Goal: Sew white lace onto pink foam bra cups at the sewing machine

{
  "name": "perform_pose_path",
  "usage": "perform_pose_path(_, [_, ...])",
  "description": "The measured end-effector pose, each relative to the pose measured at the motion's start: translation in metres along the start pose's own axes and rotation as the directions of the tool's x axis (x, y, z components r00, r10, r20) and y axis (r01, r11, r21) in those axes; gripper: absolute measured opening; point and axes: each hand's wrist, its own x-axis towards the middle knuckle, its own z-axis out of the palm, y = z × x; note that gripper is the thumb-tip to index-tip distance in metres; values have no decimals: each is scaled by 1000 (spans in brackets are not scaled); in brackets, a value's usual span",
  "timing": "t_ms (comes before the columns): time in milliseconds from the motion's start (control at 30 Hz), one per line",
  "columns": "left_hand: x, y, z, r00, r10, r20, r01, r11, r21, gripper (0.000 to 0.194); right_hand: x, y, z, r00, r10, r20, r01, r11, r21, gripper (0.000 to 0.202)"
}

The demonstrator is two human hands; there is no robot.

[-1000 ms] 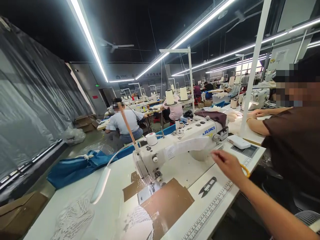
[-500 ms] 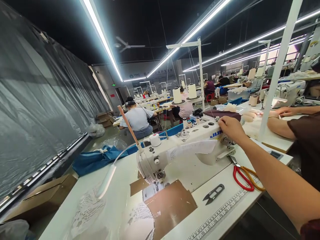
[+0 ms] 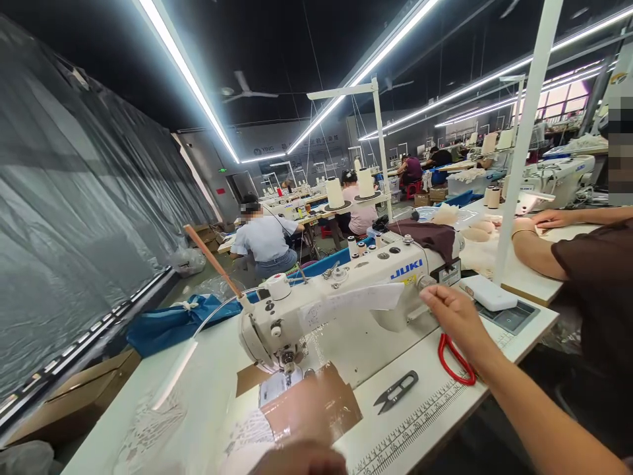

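Note:
My right hand (image 3: 457,323) is at the right end of the white JUKI sewing machine (image 3: 356,284), its fingers pinched together close to the stitch dial (image 3: 422,282). A thin thread curves down from the top of the machine towards these fingers, but what they hold is too small to make out. My left hand (image 3: 301,456) is a blur at the bottom edge, in front of the needle area. Near it lie white lace (image 3: 250,432) and a brown plate (image 3: 341,402). Red-handled scissors (image 3: 452,363) lie partly hidden under my right forearm. Black thread snips (image 3: 395,392) lie on the table.
A printed ruler (image 3: 415,429) runs along the table's front edge. A white box-shaped object (image 3: 488,292) rests at the right end. Thread cones (image 3: 366,183) stand behind the machine. A co-worker's arm (image 3: 534,254) is at the neighbouring table. A blue cloth bundle (image 3: 168,323) lies at the left.
My right hand has moved down from the machine's top to beside the stitch dial. My left hand has come into view at the bottom. The whole view has shifted slightly.

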Motion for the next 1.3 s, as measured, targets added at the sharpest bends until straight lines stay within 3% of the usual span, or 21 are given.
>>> perform_pose_path(133, [73,30,22,995,-17,97,24,998,-67,40,-39,-19,34,977,-151,154,159,986,-41,25])
perform_pose_path(233, [133,53,41,990,-85,116,111,965,-238,59,-55,-30,55,941,-229,249,244,969,-28,22])
perform_pose_path(300, [164,66,45,985,-130,112,151,966,-212,48,-58,-36,59,915,-268,302,288,957,-24,20])
perform_pose_path(400, [192,77,31,988,9,-154,3,997,77,32,-54,-42,47,844,-315,433,348,938,5,20])
perform_pose_path(500, [204,79,1,954,114,-276,-40,965,259,26,-41,-44,26,704,-396,590,427,899,94,16])
perform_pose_path(533, [206,78,-9,951,108,-289,-25,960,277,24,-35,-44,20,721,-426,546,443,890,109,14])
perform_pose_path(600, [207,76,-25,948,90,-305,8,952,306,21,-17,-43,16,820,-474,321,472,877,88,13])
perform_pose_path(667, [206,72,-32,952,79,-296,30,937,347,19,4,-43,21,905,-421,63,419,907,39,13])
perform_pose_path(733, [203,69,-34,963,69,-261,41,918,394,17,29,-44,34,934,-331,-137,338,941,31,18])
perform_pose_path(800, [200,66,-33,973,61,-222,46,892,449,15,56,-45,51,912,-333,-239,343,939,0,19])
perform_pose_path(900, [196,64,-32,978,63,-200,56,842,536,12,90,-41,76,883,-440,-165,420,896,-141,20])
perform_pose_path(1033, [196,70,-33,974,77,-213,78,768,635,10,113,-29,95,903,-429,-12,412,875,-255,22])
perform_pose_path(1100, [200,78,-33,973,91,-211,94,680,728,10,115,-24,96,910,-415,26,405,871,-279,22])
perform_pose_path(1233, [213,99,-32,984,69,-163,121,411,904,11,115,-22,89,907,-401,127,421,866,-270,23])
perform_pose_path(1300, [222,107,-29,990,37,-136,116,338,934,10,116,-21,85,901,-403,160,431,870,-241,22])
